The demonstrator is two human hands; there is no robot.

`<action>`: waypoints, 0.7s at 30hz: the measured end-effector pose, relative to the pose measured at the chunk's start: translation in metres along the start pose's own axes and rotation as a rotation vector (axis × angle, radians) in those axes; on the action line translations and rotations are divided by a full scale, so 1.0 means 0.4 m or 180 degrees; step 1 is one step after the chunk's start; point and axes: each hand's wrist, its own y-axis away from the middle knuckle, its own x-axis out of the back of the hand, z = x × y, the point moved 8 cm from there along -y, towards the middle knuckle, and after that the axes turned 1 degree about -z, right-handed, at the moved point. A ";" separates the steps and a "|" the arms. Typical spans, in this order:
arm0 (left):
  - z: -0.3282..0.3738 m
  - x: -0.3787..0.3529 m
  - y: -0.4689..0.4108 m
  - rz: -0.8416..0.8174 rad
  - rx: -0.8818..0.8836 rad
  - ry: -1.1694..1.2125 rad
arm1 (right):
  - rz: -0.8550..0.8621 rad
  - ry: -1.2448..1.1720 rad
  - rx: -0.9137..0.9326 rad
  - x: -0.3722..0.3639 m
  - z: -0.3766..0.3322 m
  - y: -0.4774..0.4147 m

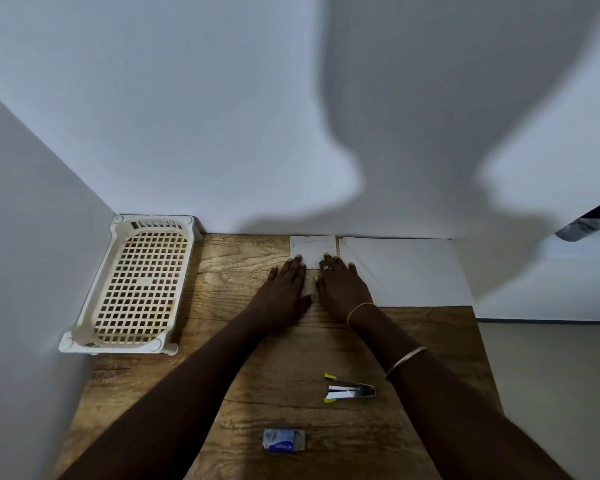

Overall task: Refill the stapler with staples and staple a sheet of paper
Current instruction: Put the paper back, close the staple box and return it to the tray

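A small white sheet of paper (313, 249) lies at the far edge of the wooden table (222, 382), against the wall. My left hand (286, 289) lies flat with fingers spread, its fingertips touching the sheet's near left edge. My right hand (342, 284) lies flat beside it, fingertips on the sheet's near right corner. Neither hand holds anything. A metal stapler (350, 391) with yellow tips lies hinged apart nearer me, right of centre. A small blue box of staples (284, 439) rests close to the table's near edge.
A cream plastic lattice tray (136, 285) stands on the left side by the wall corner. A larger white sheet (406, 271) covers the far right of the table. The table's right edge drops to the floor (551, 375).
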 end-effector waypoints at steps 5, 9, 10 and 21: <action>-0.006 0.001 -0.004 -0.0004 0.0006 0.0096 | 0.0019 0.0028 0.0014 -0.007 0.001 0.002; -0.008 0.006 -0.004 0.0015 -0.0019 0.0111 | -0.0037 0.0176 0.0043 -0.016 0.004 0.008; -0.009 0.008 -0.004 0.0020 -0.0021 0.0109 | -0.0049 0.0217 0.0046 -0.017 0.004 0.007; -0.004 0.034 0.019 0.0118 -0.0069 0.0478 | 0.0163 0.0040 0.0064 0.001 0.002 0.039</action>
